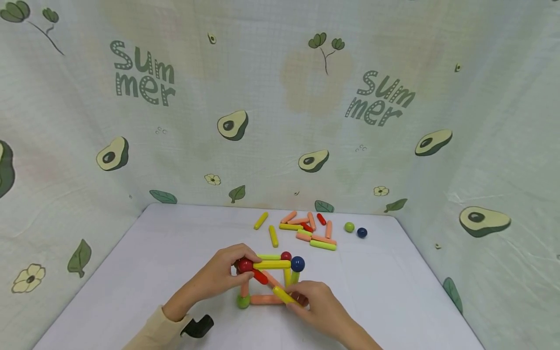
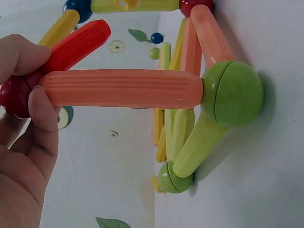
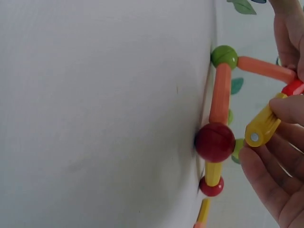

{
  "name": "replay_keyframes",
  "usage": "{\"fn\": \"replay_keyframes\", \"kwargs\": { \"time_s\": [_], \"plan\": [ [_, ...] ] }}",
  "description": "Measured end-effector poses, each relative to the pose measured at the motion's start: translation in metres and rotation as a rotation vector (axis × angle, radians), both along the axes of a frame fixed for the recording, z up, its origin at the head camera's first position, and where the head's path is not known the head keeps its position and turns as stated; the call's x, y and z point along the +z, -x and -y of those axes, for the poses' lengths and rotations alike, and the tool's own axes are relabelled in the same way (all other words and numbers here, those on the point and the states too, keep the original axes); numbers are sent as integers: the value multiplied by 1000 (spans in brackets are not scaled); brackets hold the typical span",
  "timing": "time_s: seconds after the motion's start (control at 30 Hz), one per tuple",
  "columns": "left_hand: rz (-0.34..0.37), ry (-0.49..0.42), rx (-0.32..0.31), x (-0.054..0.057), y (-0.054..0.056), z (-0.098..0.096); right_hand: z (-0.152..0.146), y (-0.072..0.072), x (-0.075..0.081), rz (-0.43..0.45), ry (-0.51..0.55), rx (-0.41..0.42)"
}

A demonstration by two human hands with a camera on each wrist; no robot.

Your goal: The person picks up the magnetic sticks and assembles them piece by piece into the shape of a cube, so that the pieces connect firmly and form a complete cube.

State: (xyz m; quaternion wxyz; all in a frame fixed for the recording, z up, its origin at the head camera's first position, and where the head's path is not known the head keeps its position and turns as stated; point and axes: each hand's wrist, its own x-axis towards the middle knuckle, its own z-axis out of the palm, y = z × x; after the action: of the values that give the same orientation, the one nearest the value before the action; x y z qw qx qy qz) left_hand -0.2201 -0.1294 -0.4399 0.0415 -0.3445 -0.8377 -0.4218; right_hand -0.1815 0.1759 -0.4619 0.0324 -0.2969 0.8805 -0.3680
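Observation:
A frame of coloured sticks and balls stands on the table between the hands. My left hand grips a red ball at its upper left corner. From that ball a short red stick slants out, and a salmon stick runs down to a green ball. My right hand pinches a yellow stick, whose far end is close to the red stick's tip. Beside the right fingers sits a dark red ball at a lower corner. A blue ball tops another corner.
Loose yellow, salmon, red and lime sticks lie scattered behind the frame. To their right are a loose green ball and a dark blue ball. A printed cloth hangs around the table's back and sides.

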Motion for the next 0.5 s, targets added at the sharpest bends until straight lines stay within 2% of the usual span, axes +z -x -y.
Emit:
{"fn": "replay_keyframes", "kwargs": {
  "time_s": [0.5],
  "plan": [
    [-3, -2, -1, 0, -2, -1, 24, -6, -2, -98, -17, -111]
  ]
}}
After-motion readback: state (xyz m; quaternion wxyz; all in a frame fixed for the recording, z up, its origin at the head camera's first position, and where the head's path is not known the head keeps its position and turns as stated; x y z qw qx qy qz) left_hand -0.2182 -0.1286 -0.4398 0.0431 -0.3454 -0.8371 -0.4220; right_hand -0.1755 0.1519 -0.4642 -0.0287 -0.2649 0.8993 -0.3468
